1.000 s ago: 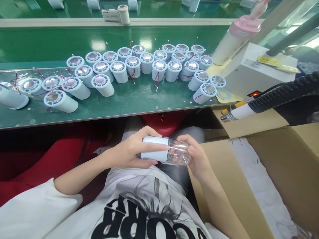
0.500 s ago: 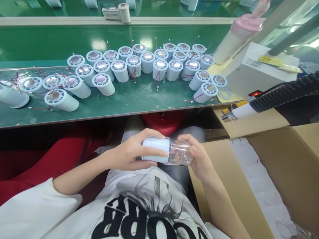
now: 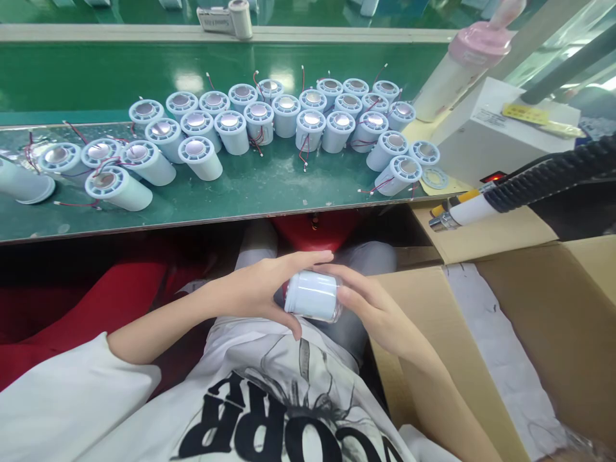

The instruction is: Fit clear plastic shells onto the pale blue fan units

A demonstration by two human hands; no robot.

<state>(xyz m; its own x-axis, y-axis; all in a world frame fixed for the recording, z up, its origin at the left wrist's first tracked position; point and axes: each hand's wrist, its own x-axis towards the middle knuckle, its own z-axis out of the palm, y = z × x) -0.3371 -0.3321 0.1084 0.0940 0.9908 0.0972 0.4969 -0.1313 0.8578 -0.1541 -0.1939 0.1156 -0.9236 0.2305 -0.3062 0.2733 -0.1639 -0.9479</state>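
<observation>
A light-blue plastic cylinder [image 3: 310, 294] lies on its side above my lap, sunk into a clear plastic cup whose rounded end faces right. My right hand [image 3: 380, 311] grips the cup's closed end, thumb and fingers around it. Around the cylinder's left end, my left hand [image 3: 262, 289] is spread wide, its fingers stretched above and its thumb below; whether the fingertips touch it I cannot tell. On the green bench [image 3: 269, 186] stand several similar light-blue cylinders [image 3: 202, 158] with silver discs on top and thin red and dark wires.
An open cardboard box [image 3: 543, 333] with white lining stands at my right. Above it juts a black ribbed hose [image 3: 543, 176] with a metal tip. A white box-shaped device [image 3: 510, 128] and a pink-lidded bottle [image 3: 452, 77] stand at the bench's right end. A red stool [image 3: 312, 231] is under the bench.
The cylinder has slid right, deep into the clear cup. My left hand has loosened from around it and spread its fingers. My right hand has come further over the cup.
</observation>
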